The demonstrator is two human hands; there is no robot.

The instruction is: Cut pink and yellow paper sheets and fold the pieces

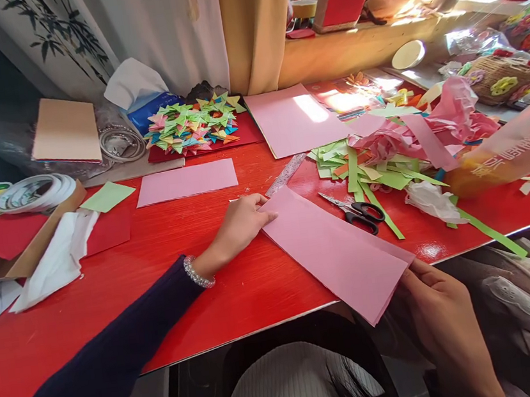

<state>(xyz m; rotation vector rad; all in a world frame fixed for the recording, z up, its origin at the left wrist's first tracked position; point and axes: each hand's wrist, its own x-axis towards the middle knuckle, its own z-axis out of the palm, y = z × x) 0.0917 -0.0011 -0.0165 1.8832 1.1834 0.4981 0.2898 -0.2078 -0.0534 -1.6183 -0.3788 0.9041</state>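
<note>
A folded sheet of pink paper (pixel 333 248) is stretched between my two hands, one end hanging past the table's front edge. My left hand (pixel 246 220) pinches its far left corner just above the red table. At the near right end, my right hand (pixel 434 300) grips the paper between thumb and fingers. Black-handled scissors (pixel 356 210) lie just beyond the paper, and a clear ruler (pixel 286 173) rests near its far corner. Another pink paper strip (pixel 188 181) lies flat at left, and a larger pink sheet (pixel 296 117) lies farther back.
Folded paper stars (pixel 193 123) are heaped at the back. Green paper scraps (pixel 378 172) and crumpled pink paper (pixel 434 126) cover the right side. A cardboard box (pixel 34 249) with tape rolls (pixel 35 193) stands left. A translucent pink-and-orange object (pixel 514 142) juts in from the right.
</note>
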